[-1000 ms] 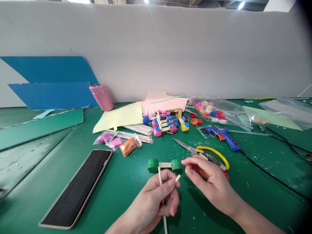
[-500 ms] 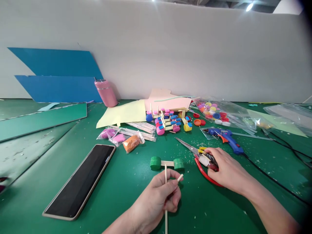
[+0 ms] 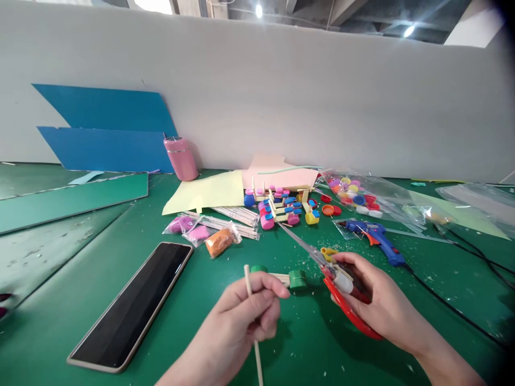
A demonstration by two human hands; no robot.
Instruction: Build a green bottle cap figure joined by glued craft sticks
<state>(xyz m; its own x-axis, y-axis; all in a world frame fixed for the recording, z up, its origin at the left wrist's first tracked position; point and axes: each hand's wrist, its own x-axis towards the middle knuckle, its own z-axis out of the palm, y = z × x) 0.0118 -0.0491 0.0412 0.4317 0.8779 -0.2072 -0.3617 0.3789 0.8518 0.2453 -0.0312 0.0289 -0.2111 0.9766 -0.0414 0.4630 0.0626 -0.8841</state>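
Observation:
My left hand [image 3: 249, 311] is closed, pinching a thin wooden stick [image 3: 257, 356] that points up and tilts slightly left. Just beyond its fingers, two green round caps [image 3: 298, 279] joined by short pale sticks lie on the table, partly hidden by the hand. My right hand [image 3: 374, 295] is wrapped around a pair of scissors [image 3: 352, 311] with a red handle, the long metal blades pointing away to the upper left. Beside the scissors' pivot, a yellow piece [image 3: 329, 252] and a white piece show; I cannot tell whether they belong to the scissors.
A phone [image 3: 134, 305] lies at the left. Farther back are bagged clay [image 3: 220, 241], wrapped sticks, small models [image 3: 281, 206] of caps and sticks, and a bag of coloured caps [image 3: 358, 195]. A blue glue gun [image 3: 378, 238] with a black cord lies right; a pink cup [image 3: 181, 159] stands behind.
My right hand has lifted the scissors off the table and tilted them. My left hand has moved left with the stick, now covering part of the green caps; its short stick piece no longer shows.

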